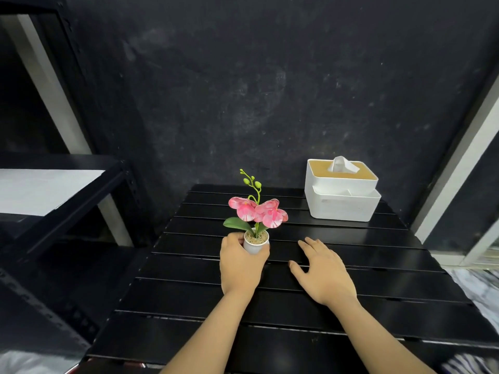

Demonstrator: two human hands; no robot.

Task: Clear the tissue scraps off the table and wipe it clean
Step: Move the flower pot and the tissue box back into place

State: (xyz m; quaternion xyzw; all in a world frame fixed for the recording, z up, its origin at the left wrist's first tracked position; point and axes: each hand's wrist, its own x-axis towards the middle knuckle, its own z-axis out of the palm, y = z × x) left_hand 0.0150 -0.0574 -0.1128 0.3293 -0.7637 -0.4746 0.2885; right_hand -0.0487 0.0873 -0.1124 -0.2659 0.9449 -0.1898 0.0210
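A black slatted table (378,279) fills the lower middle of the head view. My left hand (239,265) grips a small white pot with a pink artificial orchid (256,240) standing near the table's middle. To its right my right hand (324,273) lies flat on the slats, fingers spread and straight, holding nothing. A white tissue box (341,195) with a tan lid stands at the far right corner, one tissue poking up from its slot. I see no tissue scraps on the table.
A dark wall rises right behind the table. A black metal shelf rack (67,184) with a white board stands to the left. A white frame (459,171) runs along the right, with pale patterned floor (480,290) below it.
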